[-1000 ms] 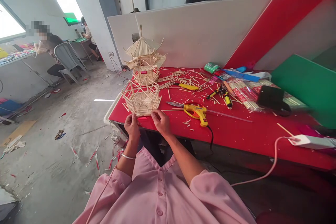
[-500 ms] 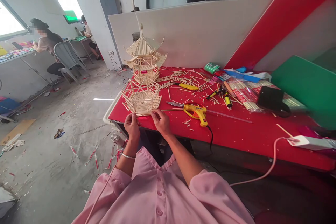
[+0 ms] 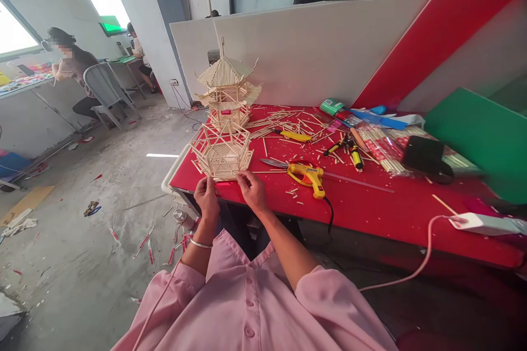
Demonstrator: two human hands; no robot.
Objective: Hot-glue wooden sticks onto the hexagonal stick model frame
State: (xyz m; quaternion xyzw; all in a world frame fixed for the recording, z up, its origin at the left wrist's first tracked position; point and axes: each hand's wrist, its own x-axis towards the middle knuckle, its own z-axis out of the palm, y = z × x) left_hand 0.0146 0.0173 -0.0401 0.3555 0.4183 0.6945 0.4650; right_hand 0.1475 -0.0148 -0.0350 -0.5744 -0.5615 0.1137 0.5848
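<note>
At the near left corner of the red table (image 3: 255, 197) stands an open six-sided frame of thin wooden sticks (image 3: 224, 156). My left hand (image 3: 206, 196) pinches its near edge at the left, thumb and fingers closed. Just to the right my right hand (image 3: 252, 191) pinches the same near edge. The fingertips cover whatever lies right between them. Directly behind the frame rises a stick-built pagoda (image 3: 228, 85) with layered roofs and a spire. A yellow glue gun (image 3: 308, 175) lies to the right of my right hand, beside scissors (image 3: 274, 163) with their blades toward the frame.
Loose sticks (image 3: 280, 120) litter the table's back, with a yellow utility knife (image 3: 295, 136) and pliers (image 3: 354, 154) among them. Bagged sticks (image 3: 382, 148), a green board (image 3: 473, 142) and a white power strip (image 3: 486, 223) lie right. Two people sit at far-left tables.
</note>
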